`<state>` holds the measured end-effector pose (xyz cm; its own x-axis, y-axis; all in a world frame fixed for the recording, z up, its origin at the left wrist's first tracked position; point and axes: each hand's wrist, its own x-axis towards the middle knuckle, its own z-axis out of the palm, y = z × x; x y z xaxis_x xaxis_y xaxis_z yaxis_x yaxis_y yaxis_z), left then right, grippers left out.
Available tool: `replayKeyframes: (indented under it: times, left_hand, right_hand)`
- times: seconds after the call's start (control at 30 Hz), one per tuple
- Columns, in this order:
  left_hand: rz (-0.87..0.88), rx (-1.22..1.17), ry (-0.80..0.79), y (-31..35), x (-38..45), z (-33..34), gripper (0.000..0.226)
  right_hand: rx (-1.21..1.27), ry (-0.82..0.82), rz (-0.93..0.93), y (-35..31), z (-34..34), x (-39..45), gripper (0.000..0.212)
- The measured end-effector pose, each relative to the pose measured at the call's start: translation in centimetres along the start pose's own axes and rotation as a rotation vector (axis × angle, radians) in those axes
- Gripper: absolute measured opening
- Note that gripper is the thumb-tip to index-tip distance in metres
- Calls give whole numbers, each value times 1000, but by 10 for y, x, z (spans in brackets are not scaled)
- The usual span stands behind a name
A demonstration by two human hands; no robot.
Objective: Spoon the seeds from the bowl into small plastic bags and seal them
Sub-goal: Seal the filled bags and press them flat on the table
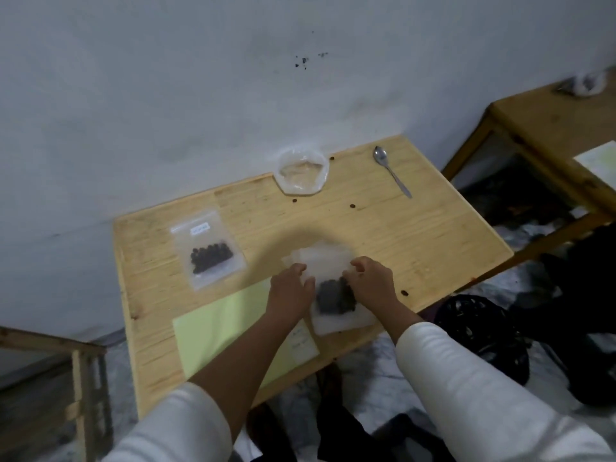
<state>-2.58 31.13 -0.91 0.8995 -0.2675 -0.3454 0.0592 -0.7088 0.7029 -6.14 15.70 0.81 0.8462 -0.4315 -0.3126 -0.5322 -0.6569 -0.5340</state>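
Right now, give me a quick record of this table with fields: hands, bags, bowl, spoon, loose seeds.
hands: left hand and right hand both on the near bag
bags: near bag holds dark seeds; filled bag lies apart at left
bowl: clear bowl at far edge, looks empty
spoon: spoon lies idle at far right
loose seeds: a few stray seeds on the table

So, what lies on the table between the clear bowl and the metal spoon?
Head view: one dark loose seed near the clear plastic bowl; otherwise bare wooden table up to the metal spoon.
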Motion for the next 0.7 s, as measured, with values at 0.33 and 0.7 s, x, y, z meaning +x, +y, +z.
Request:
replayKeyframes:
  times: [0.33,0.7]
  left_hand:
    - [36,-127,215,10,-5,-18,24]
    - [44,-574,324,-50,-40,-74,29]
  right_hand:
    - [393,131,66,-18,-15,6,27]
    - [495,-313,-171,-68,27,-17,17]
